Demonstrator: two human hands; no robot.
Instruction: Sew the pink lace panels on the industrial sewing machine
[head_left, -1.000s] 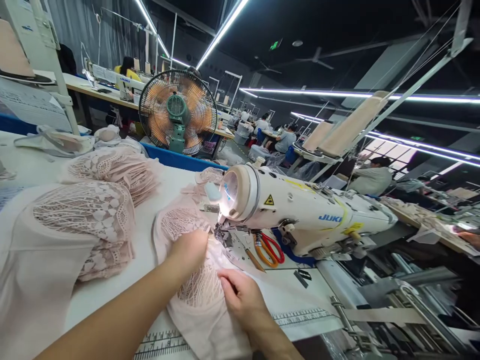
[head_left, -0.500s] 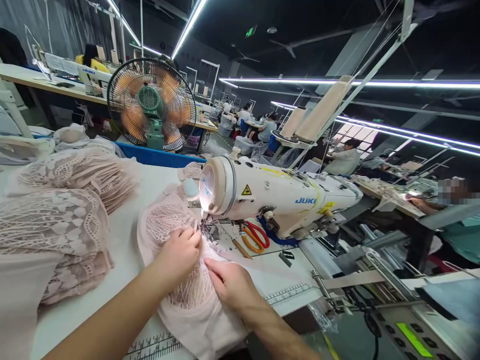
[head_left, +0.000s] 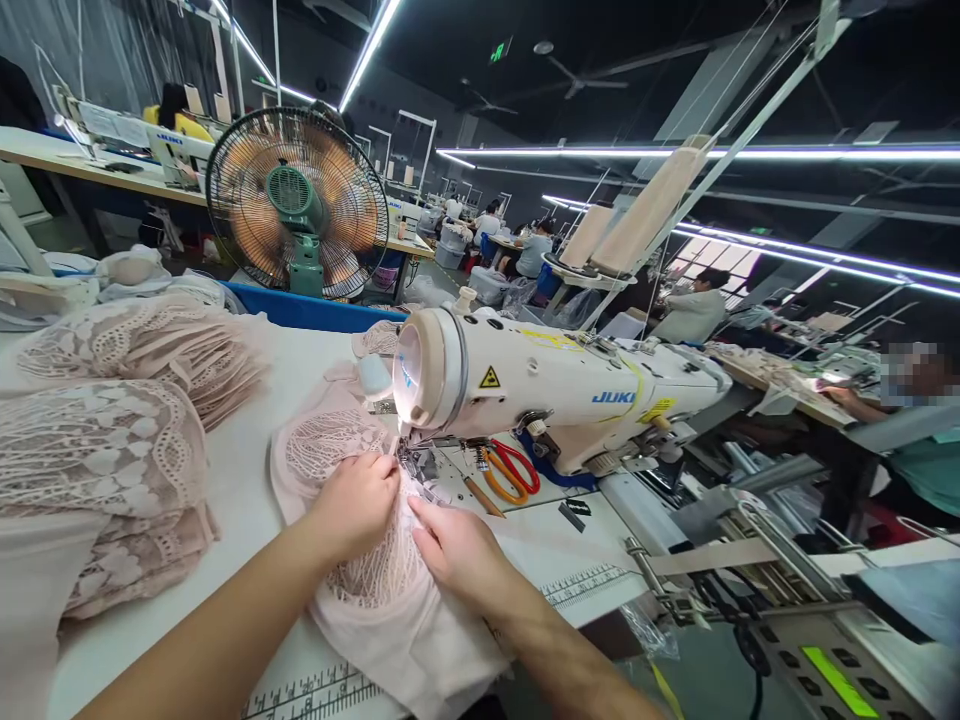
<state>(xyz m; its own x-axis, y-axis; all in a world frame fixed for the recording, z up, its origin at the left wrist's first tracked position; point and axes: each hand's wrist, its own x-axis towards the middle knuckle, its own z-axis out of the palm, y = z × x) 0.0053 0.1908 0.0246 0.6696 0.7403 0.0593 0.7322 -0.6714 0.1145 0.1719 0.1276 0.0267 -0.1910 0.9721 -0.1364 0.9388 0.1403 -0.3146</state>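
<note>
A pale pink lace garment piece (head_left: 360, 590) lies on the white table under the needle of a cream Juki sewing machine (head_left: 555, 385). My left hand (head_left: 358, 500) rests on the lace just left of the presser foot (head_left: 411, 462), fingers curled and pinching the fabric edge. My right hand (head_left: 454, 545) presses the lace from the near right, its fingers bent down onto the cloth and pointing toward the needle. The two hands almost touch.
Stacks of pink lace pieces (head_left: 112, 420) lie at the left. Scissors with red and orange handles (head_left: 510, 470) sit under the machine arm. A standing fan (head_left: 296, 205) is behind. Thread cones (head_left: 649, 210) stand at the right. Other people sit at distant tables.
The view swung right, then steadied. My right hand has slid up the lace toward the needle, closing on my left hand, which stays at the presser foot.
</note>
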